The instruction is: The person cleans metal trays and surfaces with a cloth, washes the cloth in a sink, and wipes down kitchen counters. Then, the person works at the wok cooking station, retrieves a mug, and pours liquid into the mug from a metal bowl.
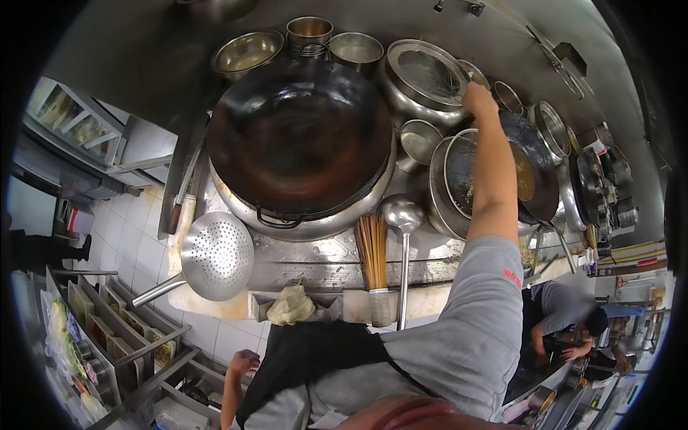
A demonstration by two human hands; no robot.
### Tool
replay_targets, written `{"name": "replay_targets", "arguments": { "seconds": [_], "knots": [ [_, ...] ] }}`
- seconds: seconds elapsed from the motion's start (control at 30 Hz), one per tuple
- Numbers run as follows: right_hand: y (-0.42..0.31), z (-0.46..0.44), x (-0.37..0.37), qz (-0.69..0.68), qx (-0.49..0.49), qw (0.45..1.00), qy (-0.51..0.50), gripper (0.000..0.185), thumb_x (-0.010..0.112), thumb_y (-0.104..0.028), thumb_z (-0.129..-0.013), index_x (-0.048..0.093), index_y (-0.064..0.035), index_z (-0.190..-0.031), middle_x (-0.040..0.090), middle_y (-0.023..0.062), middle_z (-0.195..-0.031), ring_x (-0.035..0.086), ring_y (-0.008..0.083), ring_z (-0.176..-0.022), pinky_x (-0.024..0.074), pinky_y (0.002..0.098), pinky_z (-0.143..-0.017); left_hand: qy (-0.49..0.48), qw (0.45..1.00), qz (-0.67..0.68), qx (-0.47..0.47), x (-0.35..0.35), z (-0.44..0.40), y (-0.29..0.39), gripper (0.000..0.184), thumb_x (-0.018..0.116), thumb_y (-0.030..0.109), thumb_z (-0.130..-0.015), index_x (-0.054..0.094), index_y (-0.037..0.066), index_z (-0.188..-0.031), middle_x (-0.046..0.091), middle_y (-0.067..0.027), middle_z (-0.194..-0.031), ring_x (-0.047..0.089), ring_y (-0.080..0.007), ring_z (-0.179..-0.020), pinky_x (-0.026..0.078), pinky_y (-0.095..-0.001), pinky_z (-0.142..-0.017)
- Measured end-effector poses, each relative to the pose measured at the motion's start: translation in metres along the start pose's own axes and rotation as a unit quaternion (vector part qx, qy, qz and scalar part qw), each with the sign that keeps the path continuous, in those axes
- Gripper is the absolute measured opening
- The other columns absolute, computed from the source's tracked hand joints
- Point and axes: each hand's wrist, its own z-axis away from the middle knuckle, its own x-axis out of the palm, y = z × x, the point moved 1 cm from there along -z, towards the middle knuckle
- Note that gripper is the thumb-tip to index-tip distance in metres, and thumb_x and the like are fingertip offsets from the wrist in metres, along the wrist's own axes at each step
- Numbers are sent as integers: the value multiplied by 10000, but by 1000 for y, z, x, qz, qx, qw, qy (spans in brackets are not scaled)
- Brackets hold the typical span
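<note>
My right hand (pixel 479 99) is stretched far forward to the edge of a round mesh strainer (pixel 428 74), its fingers closed on something I cannot make out. The strainer lies over a large steel pot (pixel 419 104). My left hand (pixel 244 363) hangs low beside the black apron, with its fingers curled; what is in it, if anything, is hidden. A big dark wok (pixel 301 143) rests on the stove ring. Under my right forearm sits a steel bowl with a strainer (pixel 459 168), beside a second wok (pixel 541 150).
A perforated skimmer (pixel 217 256), a bamboo brush (pixel 372 251) and a ladle (pixel 404 215) lie along the front edge. A crumpled cloth (pixel 291 306) sits nearby. Steel bowls (pixel 248 52) line the back. Food trays (pixel 107 315) stand left; a co-worker (pixel 562 312) bends at the right.
</note>
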Motion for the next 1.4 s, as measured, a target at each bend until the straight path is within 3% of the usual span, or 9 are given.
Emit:
{"name": "replay_targets", "arguments": {
  "seconds": [0.1,0.2,0.53,0.77,0.9,1.07,1.23,1.33,1.4],
  "knots": [
    [18,-31,9,-182,44,979,-76,177,589,-114,-823,643,54,-808,657,189,-707,648,277,-586,489,370,-485,60,996,-18,-58,-2,18,-20,141,571,67,-847,637,4,-954,643,-97,-743,626,-192,-627,548,-350,-536],
    [26,-2,7,-319,129,928,-145,177,584,-101,-839,594,6,-698,554,92,-569,456,144,-410,296,293,-344,68,996,-23,-59,-10,9,-38,150,558,105,-863,628,15,-961,639,-97,-725,618,-190,-613,538,-360,-522],
    [48,64,26,-651,204,707,-187,47,499,-90,-932,541,-69,-936,514,15,-601,357,57,-407,233,202,-328,100,992,24,71,-52,-89,-19,193,531,184,-868,638,35,-929,629,-78,-702,589,-153,-581,486,-291,-472],
    [31,105,-37,-587,167,792,2,172,520,-68,-913,602,8,-1043,553,28,-655,407,61,-455,284,207,-362,127,986,4,104,-55,-96,14,170,532,134,-848,643,35,-930,635,-74,-705,595,-147,-578,479,-287,-462],
    [48,77,-26,-72,-10,954,292,377,538,-134,-853,598,1,-1200,695,186,-892,694,317,-776,547,406,-637,98,992,22,77,-45,-99,-12,170,556,160,-850,639,32,-924,625,-72,-692,583,-148,-560,474,-294,-452],
    [18,59,-17,93,5,988,124,268,467,-124,-930,674,-56,-1087,682,181,-1086,666,357,-1001,545,450,-837,84,996,43,5,-25,-88,-31,174,580,168,-850,624,17,-925,607,-81,-671,563,-149,-530,462,-300,-434],
    [19,2,12,32,-5,999,32,252,561,-117,-863,667,7,-1054,664,232,-1112,673,333,-1014,561,417,-783,110,993,42,4,-20,-69,-38,134,548,91,-848,624,31,-940,610,-65,-680,559,-133,-544,448,-283,-436],
    [23,-11,5,-317,91,936,-124,103,559,-54,-836,646,-6,-808,605,108,-641,557,190,-499,421,323,-425,130,989,72,25,-22,-62,-35,136,529,73,-857,627,32,-941,613,-59,-692,560,-126,-558,441,-267,-449],
    [45,-14,17,-326,113,923,-168,133,555,-114,-877,631,-45,-793,553,55,-593,455,139,-422,322,281,-366,136,986,87,30,-22,-63,-37,130,533,71,-858,628,30,-937,616,-64,-693,563,-128,-559,441,-269,-450]
  ]
}}
